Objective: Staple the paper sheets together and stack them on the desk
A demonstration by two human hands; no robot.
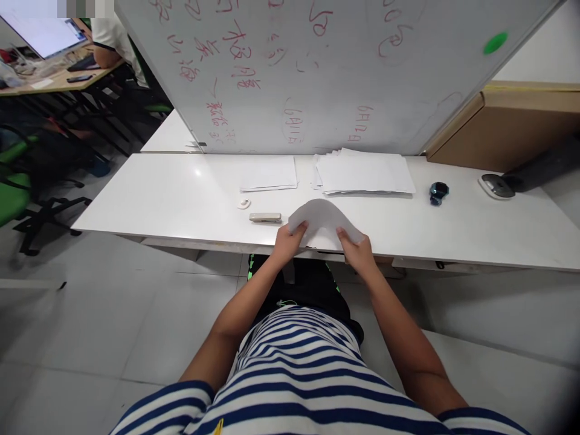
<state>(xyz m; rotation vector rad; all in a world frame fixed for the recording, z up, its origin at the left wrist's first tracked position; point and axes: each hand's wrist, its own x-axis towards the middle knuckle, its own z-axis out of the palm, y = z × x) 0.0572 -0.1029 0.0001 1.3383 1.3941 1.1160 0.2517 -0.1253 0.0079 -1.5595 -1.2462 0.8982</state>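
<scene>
My left hand (289,241) and my right hand (356,249) pinch the two sides of white paper (319,216), thumbs on the face towards me. The paper arches upward between them, above the front edge of the white desk (181,199). Whether it is one sheet or several I cannot tell. Just left of my left hand lies a light-coloured stapler (265,217). Beyond the hands are a small paper stack (269,171) and a larger, uneven paper stack (365,173). A small white roll (244,203), perhaps tape, sits behind the stapler.
A whiteboard (326,78) with red writing stands along the desk's back. To the right are a dark watch (438,192), a computer mouse (497,186) and a cardboard box (502,130). Another person (118,42) sits at a table at the upper left, near a green chair (16,193).
</scene>
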